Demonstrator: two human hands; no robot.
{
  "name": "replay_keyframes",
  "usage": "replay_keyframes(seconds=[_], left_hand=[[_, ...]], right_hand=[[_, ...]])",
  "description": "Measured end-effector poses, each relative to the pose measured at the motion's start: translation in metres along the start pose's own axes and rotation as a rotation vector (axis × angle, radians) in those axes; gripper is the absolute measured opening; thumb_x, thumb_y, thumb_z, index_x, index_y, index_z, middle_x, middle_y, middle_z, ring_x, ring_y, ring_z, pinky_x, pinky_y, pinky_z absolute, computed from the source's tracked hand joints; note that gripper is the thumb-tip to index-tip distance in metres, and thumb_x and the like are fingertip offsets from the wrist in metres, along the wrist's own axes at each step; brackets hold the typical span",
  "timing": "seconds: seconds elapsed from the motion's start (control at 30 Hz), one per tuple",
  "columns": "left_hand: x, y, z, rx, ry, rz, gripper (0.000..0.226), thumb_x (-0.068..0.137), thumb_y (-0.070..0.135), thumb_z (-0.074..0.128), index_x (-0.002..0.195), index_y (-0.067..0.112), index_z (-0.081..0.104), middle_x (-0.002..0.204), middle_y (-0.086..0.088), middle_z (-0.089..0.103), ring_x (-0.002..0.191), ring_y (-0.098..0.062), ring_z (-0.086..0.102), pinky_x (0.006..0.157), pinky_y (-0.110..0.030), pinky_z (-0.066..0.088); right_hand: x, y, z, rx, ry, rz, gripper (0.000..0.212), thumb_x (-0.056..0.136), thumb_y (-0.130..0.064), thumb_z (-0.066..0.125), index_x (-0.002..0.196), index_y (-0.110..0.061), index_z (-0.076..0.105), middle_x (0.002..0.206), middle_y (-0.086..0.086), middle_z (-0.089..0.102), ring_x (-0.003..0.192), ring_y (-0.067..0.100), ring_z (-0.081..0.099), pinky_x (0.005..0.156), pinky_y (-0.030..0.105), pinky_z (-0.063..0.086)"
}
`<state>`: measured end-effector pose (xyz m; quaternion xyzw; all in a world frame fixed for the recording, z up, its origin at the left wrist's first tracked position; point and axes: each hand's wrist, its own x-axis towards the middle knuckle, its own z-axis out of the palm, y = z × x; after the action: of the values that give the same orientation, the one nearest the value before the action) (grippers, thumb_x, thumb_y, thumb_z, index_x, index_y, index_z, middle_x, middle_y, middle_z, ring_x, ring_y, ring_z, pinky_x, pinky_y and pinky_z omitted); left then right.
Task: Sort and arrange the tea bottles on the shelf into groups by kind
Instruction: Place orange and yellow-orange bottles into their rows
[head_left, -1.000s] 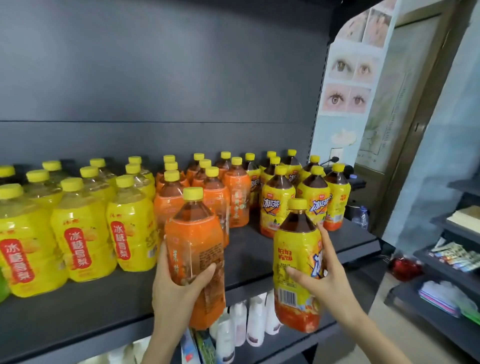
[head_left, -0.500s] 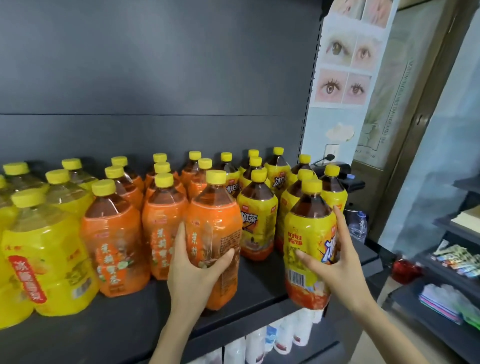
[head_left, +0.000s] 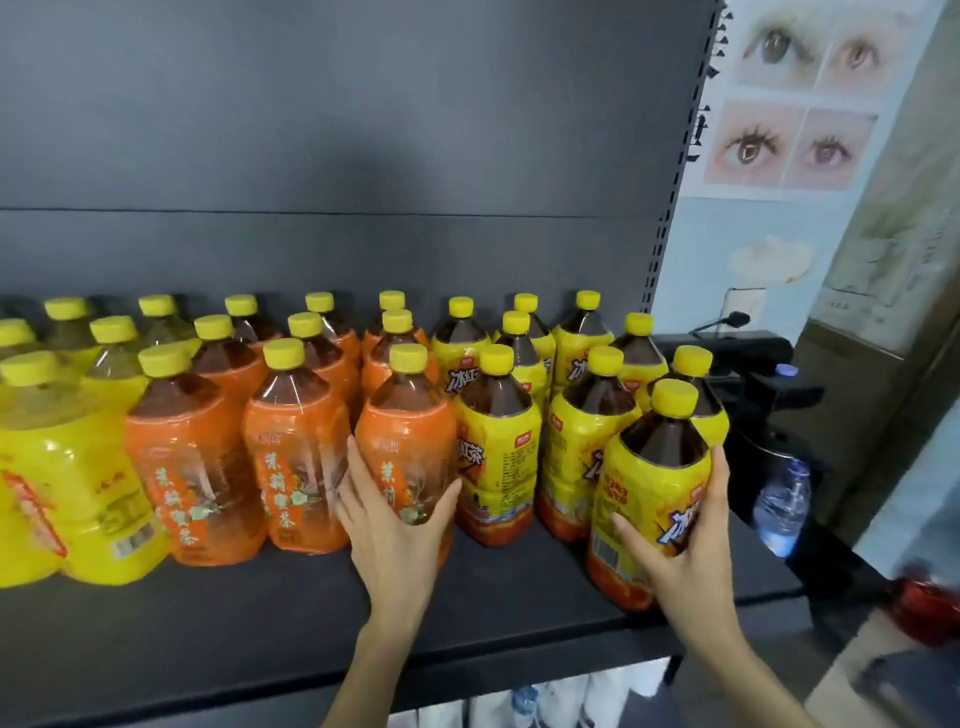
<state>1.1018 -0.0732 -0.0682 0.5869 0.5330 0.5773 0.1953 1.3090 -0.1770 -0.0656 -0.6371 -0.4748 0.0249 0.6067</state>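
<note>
Head view: a dark shelf holds lots of bottles with yellow caps, all standing up.

The left hand holds an orange bottle from the front. The fingers curl round its left side and the thumb hugs its right side. This bottle is at the right end of the front row of orange bottles. It is just beside one of them on its left. The hand hides its bottom.

The right hand holds a yellow bottle with dark tea in it. The thumb lies across the front of the label and the fingers reach up along the right side. This bottle leans a little, with its cap more to the right. It is at the right end of the shelf, near the front edge and in front of the other dark tea bottles. I cannot tell if its bottom sits on the shelf.

The dark tea bottles fill the right part of the shelf, the orange ones the middle, and pale bottles with yellow labels the left.

Past the shelf on the right there is a clear water bottle and a blurry red thing. A poster with eyes on it hangs up high. White bottles peek out under the shelf
</note>
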Motion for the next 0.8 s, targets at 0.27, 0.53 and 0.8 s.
replay_keyframes(seconds=[0.27,0.53,0.8], left_hand=[[0.003,-0.006,0.034,0.179,0.113,0.065,0.087,0.085,0.071,0.03,0.145,0.016,-0.001,0.138,-0.041,0.026,0.123,-0.057,0.034,0.098,-0.062,0.033],[0.012,-0.015,0.05,0.328,0.155,0.071,0.085,0.089,0.032,0.06,0.142,-0.009,0.009,0.139,-0.042,0.024,0.126,-0.055,0.033,0.105,-0.056,0.032],[0.012,0.041,0.029,0.242,-0.204,0.5,0.08,0.097,0.039,0.045,0.149,0.004,-0.004,0.156,-0.018,0.0,0.145,-0.024,-0.001,0.117,-0.034,0.006]], right_hand=[[0.004,0.005,0.013,-0.036,0.041,-0.042,0.106,0.065,-0.041,0.071,0.137,-0.061,-0.004,0.139,0.003,0.031,0.13,0.017,0.032,0.097,0.033,0.031],[0.005,0.005,0.012,-0.04,0.037,-0.055,0.106,0.065,-0.043,0.071,0.133,-0.067,-0.006,0.137,0.002,0.029,0.126,0.018,0.035,0.096,0.03,0.031],[0.005,0.002,0.012,-0.07,0.046,-0.061,0.105,0.065,-0.04,0.074,0.14,-0.054,0.003,0.135,0.009,0.025,0.117,0.019,0.039,0.091,0.031,0.035]])
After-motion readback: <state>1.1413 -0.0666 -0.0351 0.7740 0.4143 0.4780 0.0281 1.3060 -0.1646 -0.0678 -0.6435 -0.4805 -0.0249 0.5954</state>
